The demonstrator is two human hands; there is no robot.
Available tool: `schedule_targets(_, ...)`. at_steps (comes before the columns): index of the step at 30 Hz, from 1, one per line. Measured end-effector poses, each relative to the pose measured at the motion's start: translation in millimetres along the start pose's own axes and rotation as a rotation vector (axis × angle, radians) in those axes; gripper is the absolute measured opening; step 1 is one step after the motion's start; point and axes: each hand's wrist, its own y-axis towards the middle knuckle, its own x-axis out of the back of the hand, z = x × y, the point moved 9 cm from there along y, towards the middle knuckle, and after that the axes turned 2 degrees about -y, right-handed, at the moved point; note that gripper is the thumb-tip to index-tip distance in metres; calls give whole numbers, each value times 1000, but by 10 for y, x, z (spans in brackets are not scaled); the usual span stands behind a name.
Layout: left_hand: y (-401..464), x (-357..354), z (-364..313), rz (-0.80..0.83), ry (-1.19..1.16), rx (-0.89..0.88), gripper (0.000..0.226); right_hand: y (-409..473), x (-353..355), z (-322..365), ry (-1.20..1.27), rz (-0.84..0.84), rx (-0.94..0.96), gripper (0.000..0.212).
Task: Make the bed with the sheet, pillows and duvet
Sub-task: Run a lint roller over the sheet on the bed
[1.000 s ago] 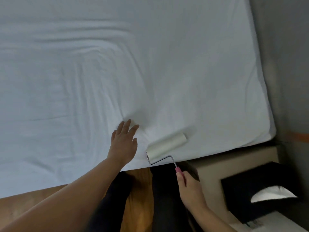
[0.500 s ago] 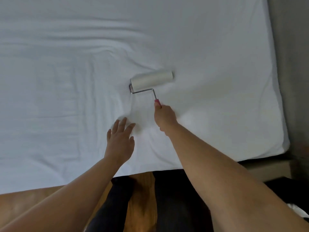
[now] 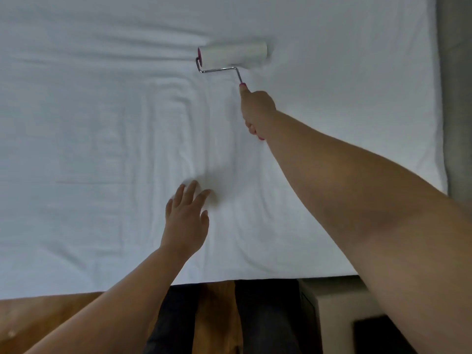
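Note:
A white sheet [image 3: 89, 139] covers the mattress and fills most of the view, with soft wrinkles across its middle. My right hand [image 3: 256, 111] grips the pink handle of a lint roller [image 3: 233, 54]; its white roll lies on the sheet far out from the near edge. My left hand [image 3: 185, 221] rests flat on the sheet near the bed's edge, fingers straight and spread. No pillows or duvet are in view.
A grey wall or headboard [image 3: 457, 98] runs along the bed's right side. A beige bedside table [image 3: 332, 297] with a dark object [image 3: 370, 335] on it stands at the lower right. My dark-trousered legs stand on the wooden floor [image 3: 38, 318] below the mattress edge.
My right hand has pushed the lint roller from the near edge of the bed far out across the sheet. My left hand has stayed pressed in about the same spot.

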Motion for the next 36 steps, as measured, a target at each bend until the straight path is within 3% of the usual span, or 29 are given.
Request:
schedule_targets(4,33,-67,-219,50,11,-37,52,-402,282,-727,-283,-144,294,63)
schedule_targets(8,33,-204,-529,106,41,-117,54,-1019,481,-2020,-299,-157,190,63)
schedule_targets(13,-70,-404,-909,179,81,-219,54,-1842,635,-3468,-144,-218,0,64)
schedule_targets(19,-162,-608,-1228,246,155,-294,52,-2360,591,-4350,-200,-201,-98,49)
schedule_targets(25,-145,-653,-1268,250,183,-289,52,-2213,431,-4289,-200,-109,-189,53)
schedule_targets(36,45,-484,-1058,184,132,-196,51,-786,729,-2492,-197,-162,10,61)
